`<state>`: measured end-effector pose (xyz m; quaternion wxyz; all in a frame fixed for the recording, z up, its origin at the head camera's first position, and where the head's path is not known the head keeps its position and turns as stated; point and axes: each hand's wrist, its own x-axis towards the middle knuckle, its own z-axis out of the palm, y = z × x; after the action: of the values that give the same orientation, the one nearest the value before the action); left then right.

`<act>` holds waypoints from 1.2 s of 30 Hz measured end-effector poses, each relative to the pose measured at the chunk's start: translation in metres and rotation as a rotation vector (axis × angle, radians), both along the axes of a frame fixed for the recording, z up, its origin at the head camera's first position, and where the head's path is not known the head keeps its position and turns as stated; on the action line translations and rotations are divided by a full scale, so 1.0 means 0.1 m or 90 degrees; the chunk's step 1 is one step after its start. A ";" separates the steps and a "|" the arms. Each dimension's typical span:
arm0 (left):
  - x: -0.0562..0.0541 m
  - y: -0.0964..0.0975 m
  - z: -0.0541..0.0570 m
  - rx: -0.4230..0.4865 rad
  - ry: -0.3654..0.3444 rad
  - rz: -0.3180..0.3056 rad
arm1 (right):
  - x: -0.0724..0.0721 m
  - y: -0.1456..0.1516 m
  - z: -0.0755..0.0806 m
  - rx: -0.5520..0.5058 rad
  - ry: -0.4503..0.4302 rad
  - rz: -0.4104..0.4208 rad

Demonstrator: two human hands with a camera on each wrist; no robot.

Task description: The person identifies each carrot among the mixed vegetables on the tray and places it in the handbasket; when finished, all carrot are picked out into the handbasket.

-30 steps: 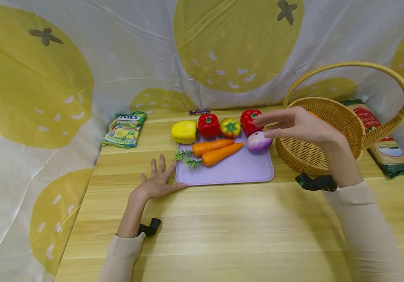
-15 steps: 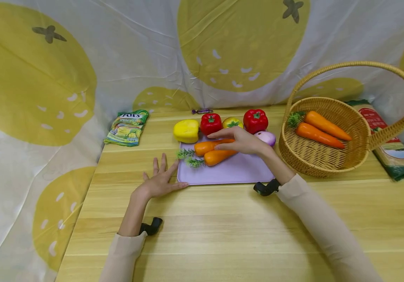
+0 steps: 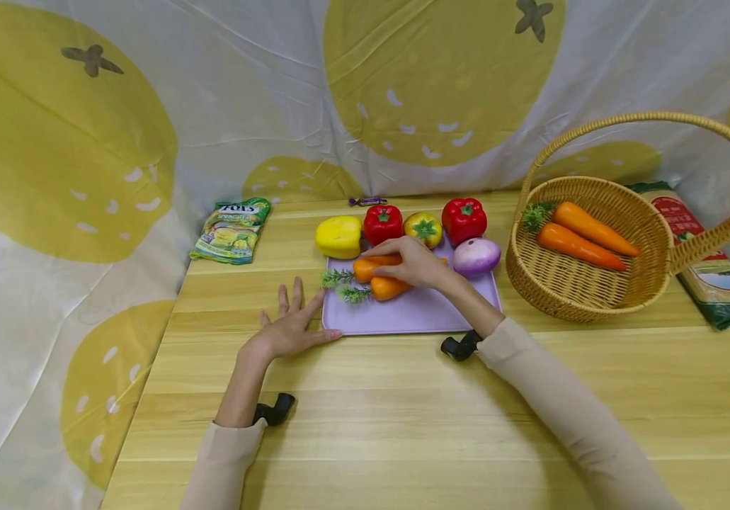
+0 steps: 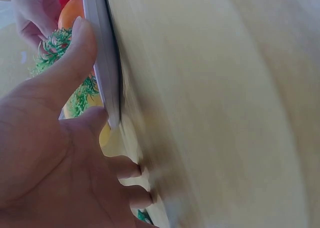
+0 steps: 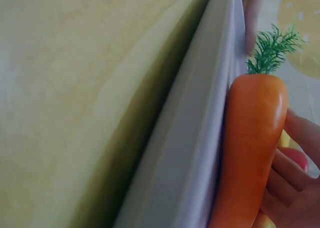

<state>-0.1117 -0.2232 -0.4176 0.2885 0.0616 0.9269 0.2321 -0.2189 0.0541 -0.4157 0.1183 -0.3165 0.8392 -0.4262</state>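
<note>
On the lilac tray (image 3: 365, 322) lie two orange carrots, a far carrot (image 3: 365, 268) and a near carrot (image 3: 389, 287), leafy tops to the left. My right hand (image 3: 418, 263) comes over them from the right and grips the far carrot, thumb between the two; the hand covers much of both. In the right wrist view, the near carrot (image 5: 255, 138) stands in front of the fingers. My left hand (image 3: 284, 329) is spread on the table at the tray's left edge, its thumb and forefinger touching the tray; the left wrist view shows the thumb (image 4: 82, 50) against the rim.
A yellow pepper (image 3: 339, 237), two red peppers (image 3: 382, 225), a yellow-red round fruit (image 3: 423, 228) and a purple onion-like vegetable (image 3: 476, 256) line the tray's back. At right stands a wicker basket (image 3: 530, 294) holding two carrots, beside a bag (image 3: 715, 276). A candy packet (image 3: 231, 232) lies left.
My right hand has moved left from in front of the basket to the carrots on the tray, and its fingers have closed on the far one. My left hand has stayed at the tray's edge.
</note>
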 end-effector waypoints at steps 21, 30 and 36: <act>-0.01 0.01 -0.04 -0.005 0.020 -0.009 | 0.06 -0.04 -0.10 0.010 -0.021 -0.047; -0.02 -0.02 -0.10 -0.002 0.022 -0.005 | 0.06 0.06 0.02 -0.019 -0.027 -0.043; -0.06 -0.06 -0.22 -0.019 0.031 -0.002 | 0.06 0.10 0.11 -0.033 -0.038 -0.023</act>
<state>-0.1174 -0.2295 -0.4392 0.2671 0.0644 0.9369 0.2162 -0.2131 0.0637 -0.4051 0.1271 -0.2913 0.8296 -0.4591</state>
